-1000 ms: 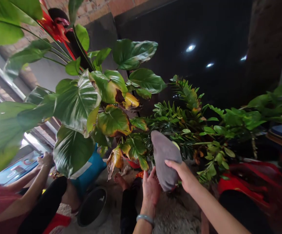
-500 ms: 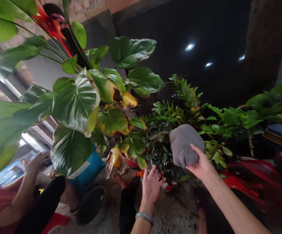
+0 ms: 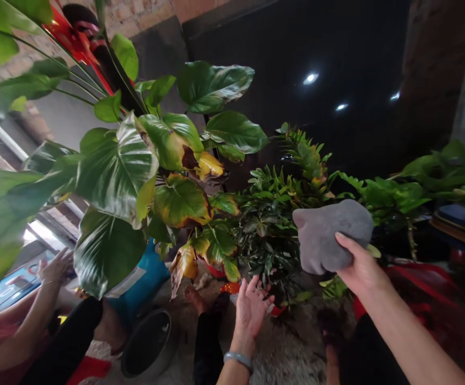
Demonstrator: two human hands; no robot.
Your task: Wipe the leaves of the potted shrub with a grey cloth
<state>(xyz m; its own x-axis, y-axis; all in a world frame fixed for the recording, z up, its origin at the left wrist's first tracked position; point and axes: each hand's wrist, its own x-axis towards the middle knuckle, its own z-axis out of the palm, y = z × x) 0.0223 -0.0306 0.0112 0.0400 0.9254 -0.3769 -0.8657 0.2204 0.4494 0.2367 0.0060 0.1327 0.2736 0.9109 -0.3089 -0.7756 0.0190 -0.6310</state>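
Observation:
My right hand (image 3: 358,262) grips a grey cloth (image 3: 328,232), soft-looking and bunched into a rounded shape; its thumb lies on top and the other fingers are hidden behind. Low in the middle, my left hand (image 3: 251,306) is held palm up with fingers apart and nothing in it, a grey bangle (image 3: 238,359) round the wrist. Dark green foliage (image 3: 262,240) of a bushy plant is behind and between the hands. To the left stands a large-leaved plant (image 3: 115,166), some leaves yellowed and browned at the edges.
A dark bucket (image 3: 147,342) stands on the ground beside a blue bag (image 3: 146,278). A seated person's arms (image 3: 35,315) are at lower left. Red plastic (image 3: 417,294) lies at right, below more leafy plants (image 3: 396,195). Behind is a dark glossy panel (image 3: 280,48).
My right hand has moved right with the grey cloth, which has turned and shows a broader side. My left hand stays nearly in place. The view has shifted slightly.

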